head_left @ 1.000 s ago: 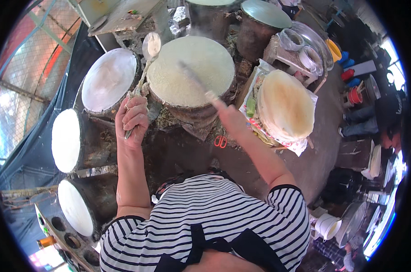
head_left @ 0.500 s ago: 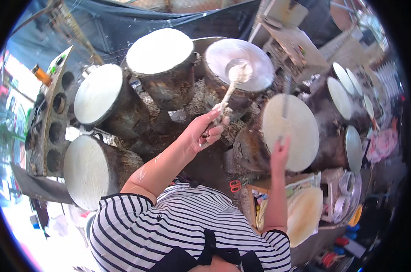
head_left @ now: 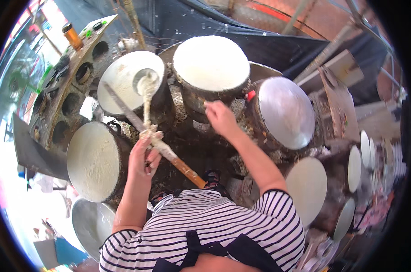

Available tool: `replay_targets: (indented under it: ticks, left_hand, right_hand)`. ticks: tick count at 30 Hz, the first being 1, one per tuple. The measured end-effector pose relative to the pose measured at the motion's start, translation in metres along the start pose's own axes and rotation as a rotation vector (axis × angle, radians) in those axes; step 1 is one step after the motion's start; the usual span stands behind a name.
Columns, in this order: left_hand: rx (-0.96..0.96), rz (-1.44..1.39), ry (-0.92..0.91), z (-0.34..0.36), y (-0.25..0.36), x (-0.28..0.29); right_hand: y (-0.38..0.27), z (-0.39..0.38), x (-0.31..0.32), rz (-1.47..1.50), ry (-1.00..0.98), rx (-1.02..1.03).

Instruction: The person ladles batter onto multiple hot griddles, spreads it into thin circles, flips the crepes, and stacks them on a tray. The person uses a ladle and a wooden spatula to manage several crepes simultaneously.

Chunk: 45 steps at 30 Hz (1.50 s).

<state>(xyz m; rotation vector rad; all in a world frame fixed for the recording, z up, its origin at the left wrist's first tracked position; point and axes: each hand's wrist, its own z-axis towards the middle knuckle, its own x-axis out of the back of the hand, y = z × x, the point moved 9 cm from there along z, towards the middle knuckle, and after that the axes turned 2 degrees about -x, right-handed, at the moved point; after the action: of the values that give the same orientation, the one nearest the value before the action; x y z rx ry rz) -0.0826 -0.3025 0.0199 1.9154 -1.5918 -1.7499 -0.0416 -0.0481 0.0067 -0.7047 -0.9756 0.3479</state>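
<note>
My left hand (head_left: 144, 158) is closed round a ladle and a long flat blade, which cross at my fingers. The ladle (head_left: 147, 100) has a batter-caked, wrapped-looking handle, and its bowl is over the back-left round pan (head_left: 112, 68). Diagonally across it lies the blade (head_left: 132, 117), its wooden handle (head_left: 187, 172) pointing back toward my body. My right hand (head_left: 221, 119) is raised in front of the white-topped middle pan (head_left: 210, 63), fingers curled in. Whether they pinch anything small is unclear.
A bare grey metal pan (head_left: 287, 113) stands to the right, with a pale-coated pan (head_left: 307, 190) nearer me. Left are another coated pan (head_left: 94, 161) and a metal basin (head_left: 94, 222). A board with round holes (head_left: 71, 104) runs behind, holding an amber bottle (head_left: 72, 37).
The view has swung left. My left hand brought the ladle from the grey pan to the back-left pan. The blade passed from my right hand into my left, and my right hand left the right-hand pan.
</note>
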Motion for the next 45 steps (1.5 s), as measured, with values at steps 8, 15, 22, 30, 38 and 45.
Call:
replay_targets:
  ticks: [8, 15, 22, 30, 38, 45]
  left_hand:
    - [-0.376, -0.286, 0.169, -0.017, 0.056, 0.030]
    - [-0.520, -0.340, 0.376, -0.030, 0.050, 0.008]
    - [-0.449, -0.406, 0.413, 0.007, 0.037, 0.002]
    - [-0.238, -0.319, 0.164, 0.035, 0.035, -0.028]
    - [-0.010, -0.177, 0.028, 0.050, 0.030, -0.011]
    - [0.338, -0.166, -0.304, 0.060, -0.003, -0.002]
  right_hand:
    - [0.065, 0.267, -0.124, -0.515, -0.077, 0.552]
    - [0.089, 0.326, -0.204, -0.875, -0.602, 0.839]
    - [0.072, 0.327, -0.087, -0.675, -0.521, 0.935]
    - [0.024, 0.241, 0.162, -0.394, -0.233, 0.672]
    - [-0.049, 0.107, 0.269, -0.538, 0.038, 0.140]
    - [-0.123, -0.035, 0.330, -0.247, 0.446, -0.209]
